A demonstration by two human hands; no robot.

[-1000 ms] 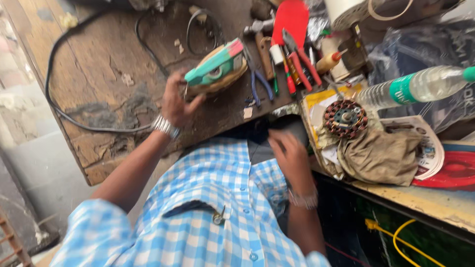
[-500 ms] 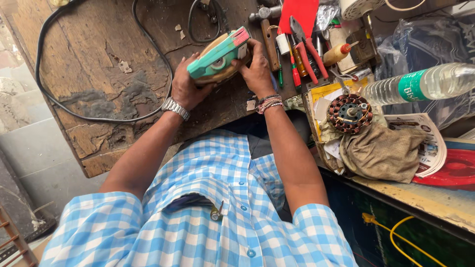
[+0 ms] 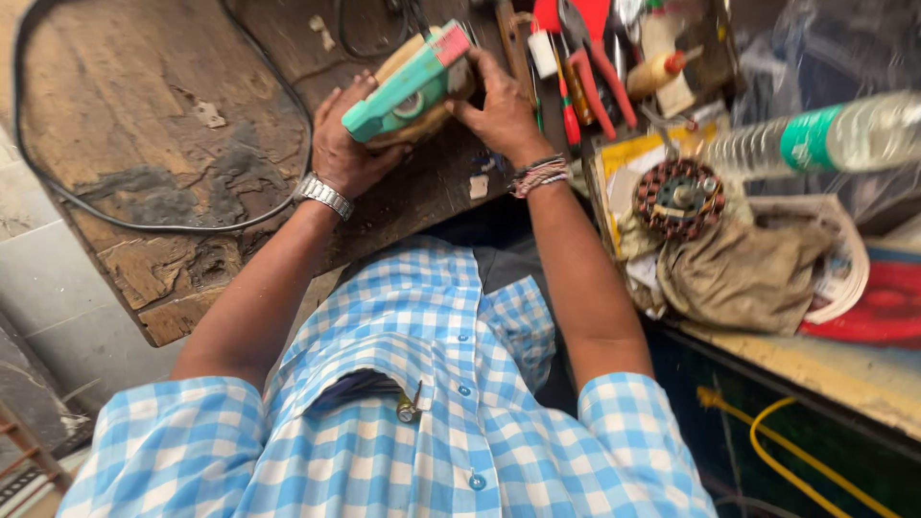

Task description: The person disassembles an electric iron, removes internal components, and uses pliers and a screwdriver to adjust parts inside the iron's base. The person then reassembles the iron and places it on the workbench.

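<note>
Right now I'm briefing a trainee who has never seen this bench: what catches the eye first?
The teal-green power tool at top centre, gripped between the left hand and right hand above the worn wooden board. Next, the copper-wound motor part and the clear plastic bottle among clutter on the right.

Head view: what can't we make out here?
- Underside of the green tool: hidden by the left hand and right hand gripping it.
- Black cable: both ends run off the top edge.
- Red pliers: jaws cut off by the top edge.
- Bottle: cap end cut off by the right edge, blurred.
- What lies under the brown cloth: covered.
- Shirt pocket contents: only a small metal piece shows.
</note>
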